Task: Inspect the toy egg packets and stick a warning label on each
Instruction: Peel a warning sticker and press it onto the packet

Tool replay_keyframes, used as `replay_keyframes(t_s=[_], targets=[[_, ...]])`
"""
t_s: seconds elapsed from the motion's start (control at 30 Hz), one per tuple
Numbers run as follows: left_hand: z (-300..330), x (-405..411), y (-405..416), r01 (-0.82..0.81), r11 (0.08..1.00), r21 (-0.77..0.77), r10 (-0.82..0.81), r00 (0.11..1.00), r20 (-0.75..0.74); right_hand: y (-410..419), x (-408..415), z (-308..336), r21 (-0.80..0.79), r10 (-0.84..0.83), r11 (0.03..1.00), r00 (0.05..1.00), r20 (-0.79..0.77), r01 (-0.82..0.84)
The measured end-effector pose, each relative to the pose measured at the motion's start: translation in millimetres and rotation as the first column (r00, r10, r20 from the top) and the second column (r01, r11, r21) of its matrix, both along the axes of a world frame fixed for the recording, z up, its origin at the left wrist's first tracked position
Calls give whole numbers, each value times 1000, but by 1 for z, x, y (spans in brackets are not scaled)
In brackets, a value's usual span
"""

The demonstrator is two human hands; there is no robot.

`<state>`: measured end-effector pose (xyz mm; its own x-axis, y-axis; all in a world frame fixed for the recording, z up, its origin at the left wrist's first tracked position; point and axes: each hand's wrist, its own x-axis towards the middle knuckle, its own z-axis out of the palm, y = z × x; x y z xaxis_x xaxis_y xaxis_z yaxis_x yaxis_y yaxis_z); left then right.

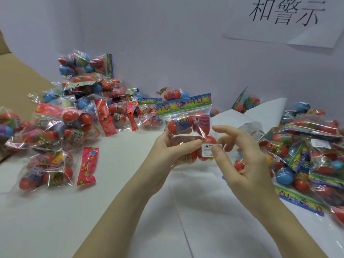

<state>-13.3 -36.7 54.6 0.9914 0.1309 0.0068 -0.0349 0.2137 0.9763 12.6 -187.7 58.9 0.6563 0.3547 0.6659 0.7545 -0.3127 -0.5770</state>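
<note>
— What's the left hand (168,148) doing?

— It grips a clear toy egg packet (188,127) from below and behind, held up above the white tabletop (119,192). Its fingers are curled round the lower part of the bag, and the thumb lies across the front of the plastic, pointing towards the label.

— And the label itself?

— A small white warning label (211,150) with a black triangle and fine print sits on the front of the packet, low and to the right, over one of the red eggs. The right hand (240,161) presses it there with the thumb tip laid on the label's lower right corner.

— Are the other fingers of that hand closed?

— No, they are spread and only loosely bent. The index finger (226,130) reaches out above the label, clear of the packet; the rest fan out behind it and hold nothing.

— What does the packet look like?

— Red eggs with coloured wrappers inside, and a green and blue header card along the top edge, which is tilted up to the right.

— Anything else around?

— A heap of packets (74,112) lies on the left side of the tabletop, another heap (309,146) on the right. A paper sheet with large black characters (286,12) hangs on the wall behind.
</note>
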Motion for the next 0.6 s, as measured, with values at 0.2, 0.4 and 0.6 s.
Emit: replay_keyframes(t_s=[0.2,0.4,0.6], targets=[[1,0,1,22,1000,-17,-22,1000,-7,0,2,-3,-14,-31,999,999,24,31],[-1,-1,-1,-9,1000,22,8,999,46,1,3,-4,-24,-80,996,995,52,81],[-3,0,-2,-54,998,-42,58,994,88,0,4,1,150,-48,983,946,-320,101]])
